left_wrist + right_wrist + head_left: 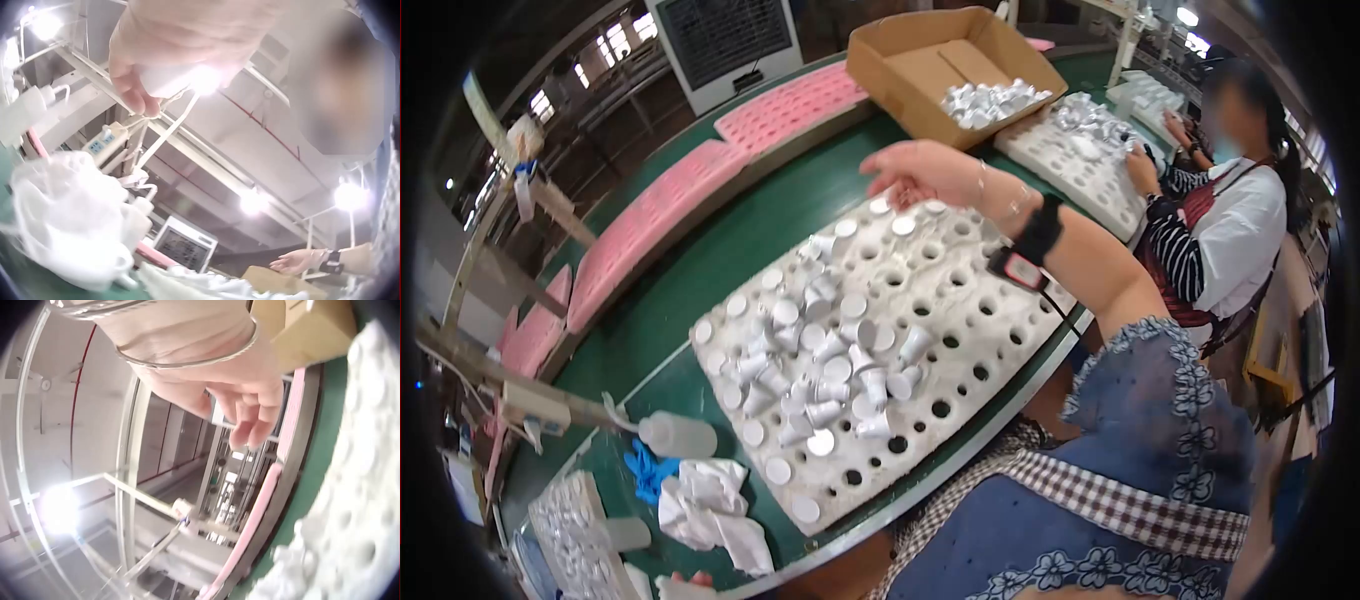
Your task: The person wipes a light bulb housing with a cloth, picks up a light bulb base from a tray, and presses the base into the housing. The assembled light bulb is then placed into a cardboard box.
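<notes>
My right hand (pixel 930 172) hangs over the far edge of a white holed tray (pixel 960 325), its fingers loosely bent; the right wrist view shows the same hand (pixel 231 394) with no clear object in it. Many small white cups (pixel 830 350) lie jumbled on the tray's left and middle, some with round ends up. At the bottom edge of the head view, only fingertips of my left hand (pixel 692 578) show. In the left wrist view, that hand (pixel 187 37) curls its fingers round a smooth white object (pixel 164 80), partly hidden by the palm.
A crumpled white cloth (pixel 715 515), a blue cloth (pixel 648 470) and a plastic bottle (pixel 678 436) lie left of the tray. Pink holed trays (pixel 650 225) line the green table's far side. Beyond my right hand stands a cardboard box (pixel 920 70); another person (pixel 1235 220) works at the right.
</notes>
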Action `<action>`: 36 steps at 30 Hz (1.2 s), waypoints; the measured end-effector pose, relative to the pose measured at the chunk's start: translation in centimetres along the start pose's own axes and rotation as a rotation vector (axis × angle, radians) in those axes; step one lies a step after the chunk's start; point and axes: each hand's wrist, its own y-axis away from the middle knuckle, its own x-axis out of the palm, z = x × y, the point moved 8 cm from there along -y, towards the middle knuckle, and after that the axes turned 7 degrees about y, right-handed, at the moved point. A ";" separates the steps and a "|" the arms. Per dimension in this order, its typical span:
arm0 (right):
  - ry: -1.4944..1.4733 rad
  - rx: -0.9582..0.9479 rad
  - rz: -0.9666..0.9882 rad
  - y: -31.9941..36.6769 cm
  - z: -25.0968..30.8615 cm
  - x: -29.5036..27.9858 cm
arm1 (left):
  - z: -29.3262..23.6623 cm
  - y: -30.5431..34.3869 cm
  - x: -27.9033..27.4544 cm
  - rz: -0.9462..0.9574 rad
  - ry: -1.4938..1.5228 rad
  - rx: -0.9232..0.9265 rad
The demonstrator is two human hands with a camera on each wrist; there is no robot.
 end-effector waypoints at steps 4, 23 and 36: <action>0.814 -0.095 0.237 8.0 -1.8 10.0 | -4.6 2.9 6.8 0.239 0.701 -0.357; 0.426 -0.124 -0.056 14.6 -3.9 8.5 | -13.5 10.6 15.6 0.746 0.933 -0.567; -0.312 -0.149 0.359 16.6 -7.3 18.6 | -21.3 9.8 20.6 0.750 0.524 0.054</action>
